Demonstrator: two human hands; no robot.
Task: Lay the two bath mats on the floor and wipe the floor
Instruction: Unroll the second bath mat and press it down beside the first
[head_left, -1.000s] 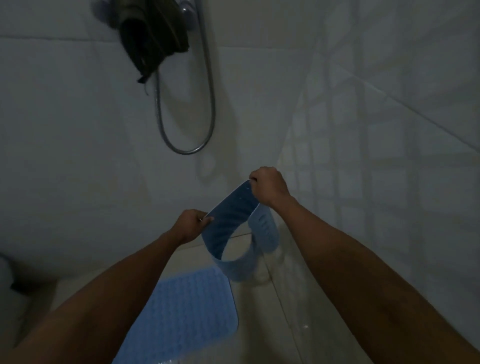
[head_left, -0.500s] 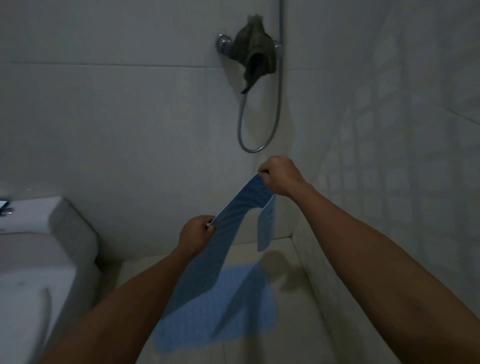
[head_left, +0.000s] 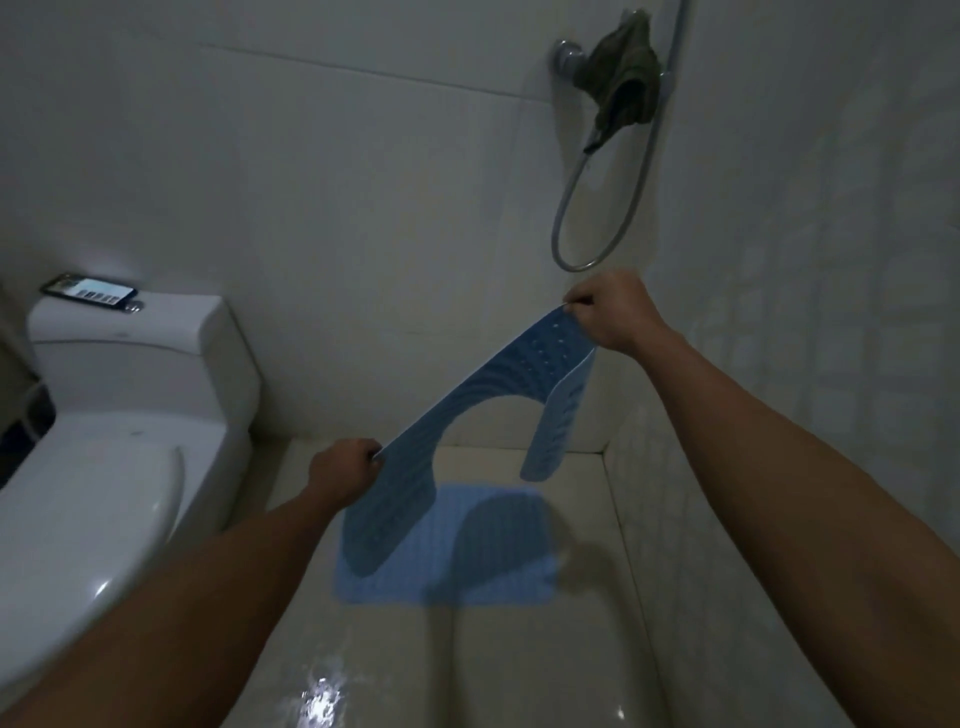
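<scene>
A blue U-shaped bath mat (head_left: 498, 379) hangs in the air, stretched between both hands above the floor. My left hand (head_left: 343, 470) grips its lower left edge. My right hand (head_left: 610, 312) pinches its upper right edge, higher and further back. One arm of the mat dangles below my right hand. A second blue mat (head_left: 483, 551), rectangular and bumpy, lies flat on the wet tiled floor (head_left: 519, 665) near the back wall, partly shadowed by the held mat.
A white toilet (head_left: 119, 452) fills the left side, with a lit phone (head_left: 91, 292) on its cistern. A dark cloth (head_left: 623, 83) hangs on the wall tap, above a looping shower hose (head_left: 597, 249). A tiled wall closes the right side.
The held mat has been pulled apart and opened out, my hands spreading wider. The view has swung left, bringing the toilet and phone into sight.
</scene>
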